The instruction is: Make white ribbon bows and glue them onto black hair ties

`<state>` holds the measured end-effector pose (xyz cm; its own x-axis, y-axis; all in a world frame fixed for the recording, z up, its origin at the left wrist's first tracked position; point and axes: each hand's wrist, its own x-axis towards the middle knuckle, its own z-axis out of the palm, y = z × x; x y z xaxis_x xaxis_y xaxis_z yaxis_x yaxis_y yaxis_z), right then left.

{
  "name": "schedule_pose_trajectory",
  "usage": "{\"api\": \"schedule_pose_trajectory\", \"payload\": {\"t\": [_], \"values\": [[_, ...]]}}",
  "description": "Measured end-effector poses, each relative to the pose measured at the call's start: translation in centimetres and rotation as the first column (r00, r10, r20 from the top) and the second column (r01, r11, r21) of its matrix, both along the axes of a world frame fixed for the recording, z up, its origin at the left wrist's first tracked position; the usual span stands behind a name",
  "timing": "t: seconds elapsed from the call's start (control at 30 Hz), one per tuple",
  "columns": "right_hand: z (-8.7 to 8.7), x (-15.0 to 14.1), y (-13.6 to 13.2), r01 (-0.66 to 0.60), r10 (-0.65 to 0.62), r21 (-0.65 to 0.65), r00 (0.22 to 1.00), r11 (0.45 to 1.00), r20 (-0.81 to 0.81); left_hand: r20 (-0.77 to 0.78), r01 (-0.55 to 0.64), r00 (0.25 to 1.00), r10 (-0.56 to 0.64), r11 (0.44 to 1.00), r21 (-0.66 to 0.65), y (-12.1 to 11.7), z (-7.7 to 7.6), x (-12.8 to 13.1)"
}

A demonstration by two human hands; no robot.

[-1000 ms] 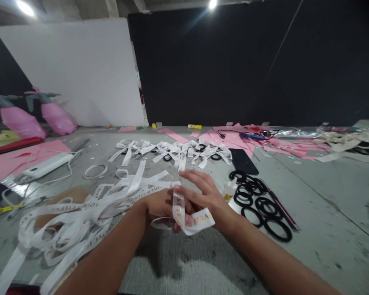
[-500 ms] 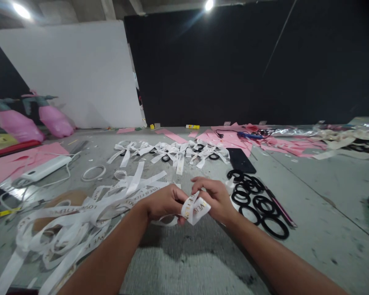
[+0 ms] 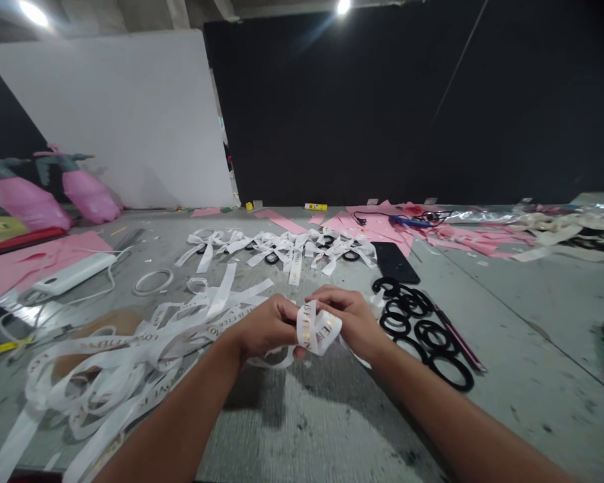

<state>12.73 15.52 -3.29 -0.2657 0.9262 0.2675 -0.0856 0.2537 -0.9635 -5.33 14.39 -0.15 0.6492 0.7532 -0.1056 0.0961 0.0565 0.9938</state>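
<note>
Between my hands is a looped white ribbon [image 3: 327, 330] with gold lettering. My left hand [image 3: 272, 327] pinches it from the left side. My right hand [image 3: 351, 320] grips its right side, fingers curled close to the left ones; some fingertips are hidden behind the loops. A ribbon tail hangs under each hand. To the left lies a tangled heap of printed white ribbon [image 3: 156, 335]. On the right sits a cluster of black rings [image 3: 435, 335]. Beyond my hands is a row of tied white bows [image 3: 294, 251], several with black rings showing.
A black phone-like slab [image 3: 395, 261] lies behind the rings, a pink pen [image 3: 458, 335] beside them. Pink paper scraps [image 3: 377, 225] and a yellow tube [image 3: 315, 207] are at the back. Left are a white power strip [image 3: 73, 275], a white coil [image 3: 152, 282] and pink spray bottles [image 3: 88, 194].
My right hand's fingers have come down and closed in nearer the left hand. The ribbon loop has turned slightly and sits a little higher. The objects around have stayed put.
</note>
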Motion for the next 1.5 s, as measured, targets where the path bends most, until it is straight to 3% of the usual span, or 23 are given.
{"api": "schedule_pose_trajectory", "payload": {"t": [0.13, 0.27, 0.4, 0.57, 0.67, 0.8, 0.93, 1.13, 1.37, 1.5], "values": [[-0.1, -0.3, -0.2, 0.107, -0.105, -0.013, 0.99, 0.994, 0.089, 0.077, -0.181, 0.98, 0.183, 0.983, -0.032, 0.3, 0.0, 0.3], [0.2, -0.2, -0.3, 0.278, -0.324, 0.213, 0.92, 0.936, 0.222, 0.153, -0.397, 0.898, 0.413, 0.909, -0.126, 1.2, -0.9, 0.8], [0.2, -0.2, -0.2, 0.253, -0.368, 0.377, 0.888, 0.891, 0.276, 0.251, -0.529, 0.794, 0.553, 0.833, -0.162, 2.0, -1.8, 1.1], [0.2, 0.0, -0.1, 0.171, -0.375, 0.464, 0.84, 0.869, 0.393, 0.176, -0.572, 0.807, 0.563, 0.821, -0.005, 2.3, -2.2, 0.8], [0.2, 0.3, 0.1, 0.18, -0.386, 0.423, 0.793, 0.888, 0.472, 0.097, -0.611, 0.791, 0.603, 0.782, 0.121, 2.3, -2.2, 0.4], [0.2, 0.3, 0.0, 0.189, -0.348, 0.354, 0.813, 0.916, 0.467, 0.031, -0.613, 0.781, 0.624, 0.756, 0.229, 2.2, -2.1, 0.3], [0.1, 0.1, -0.2, 0.128, -0.312, 0.411, 0.852, 0.902, 0.42, 0.047, -0.581, 0.808, 0.587, 0.781, 0.228, 1.9, -2.1, 0.7], [-0.1, -0.3, -0.7, 0.287, -0.403, 0.352, 0.857, 0.891, 0.32, 0.023, -0.534, 0.836, 0.548, 0.804, 0.263, 1.7, -2.5, 1.0], [-0.3, -1.1, -1.2, 0.211, -0.299, 0.292, 0.906, 0.933, 0.301, -0.001, -0.581, 0.764, 0.645, 0.69, 0.432, 1.5, -2.7, 1.3], [-0.7, -1.5, -1.0, 0.251, -0.272, 0.142, 0.95, 0.958, 0.156, 0.023, -0.594, 0.745, 0.667, 0.647, 0.477, 1.2, -3.1, 1.6]]}}
